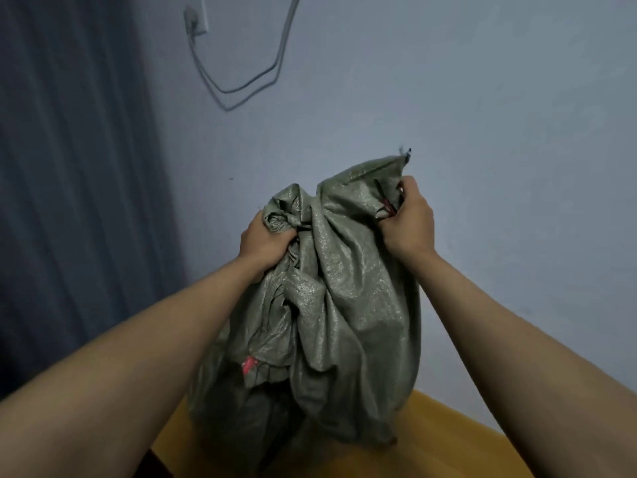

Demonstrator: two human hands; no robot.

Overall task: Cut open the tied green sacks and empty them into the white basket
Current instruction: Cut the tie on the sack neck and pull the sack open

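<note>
The left hand (263, 241) is curled tight around a bunched, knotted corner of the crumpled olive-green woven plastic sack (331, 305), its fingers buried in the folds. The right hand (406, 220) is clenched on the opposite upper corner, pinching the gathered fabric where a dark red tie string (385, 201) crosses it; a frayed dark thread end sticks up from the corner's tip above the knuckles. Both bare forearms reach forward from the bottom edges of the view, and the sack hangs stretched between the two fists, held up in front of the person.

The sack's weave has a dull sheen that catches light in speckled patches. Deep creases run downward from both gripped corners, and the cloth falls in heavy, loose folds. A small pink-red tag or scrap (249, 365) shows at a fold on the lower left side. The bottom of the sack sags down to the yellow-orange wooden table (458, 439); whether it rests on the surface or hangs just over it cannot be told.

Behind stands a pale blue-grey wall (482, 98) with a white wall socket (196, 20) and a looping white cable (248, 84), and a dark blue pleated curtain (69, 184) at the left.
</note>
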